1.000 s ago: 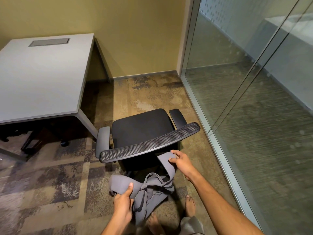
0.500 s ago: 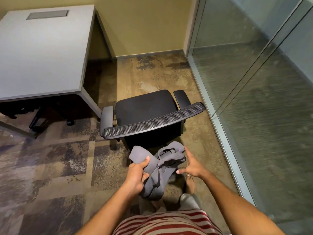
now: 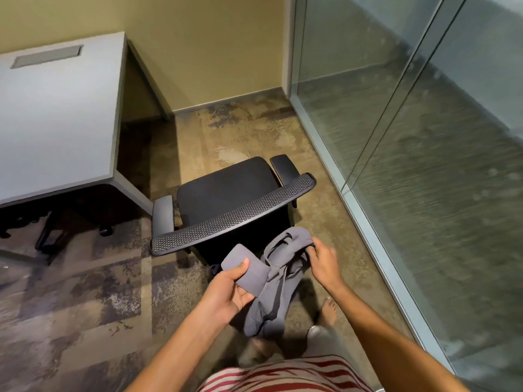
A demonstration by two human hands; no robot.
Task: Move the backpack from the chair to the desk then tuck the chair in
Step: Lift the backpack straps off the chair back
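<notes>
Holding the grey backpack (image 3: 271, 281) in the air in front of me, I stand just behind the black chair (image 3: 226, 199). My left hand (image 3: 226, 292) is clenched around a padded strap, thumb pressed on top of it and fingers curled beneath. My right hand (image 3: 322, 258) pinches the upper edge of the bag, fingertips closed on the fabric. The bag hangs limp and crumpled between my two hands, its straps dangling toward the carpet (image 3: 85, 292); I cannot tell whether any pocket is open or whether anything is inside it. I can read no brand, label or writing on the bag, the chair or anything else here.

The chair's seat is bare, its mesh backrest nearest me and its armrests at either side. It stands apart from the white desk (image 3: 56, 123), which sits to the left with a grey rectangular panel (image 3: 46, 56) set into its top. A glass wall (image 3: 424, 137) runs along my right side. My bare foot (image 3: 328, 309) shows below the bag, and my red and white striped shirt (image 3: 283, 377) fills the bottom edge.
</notes>
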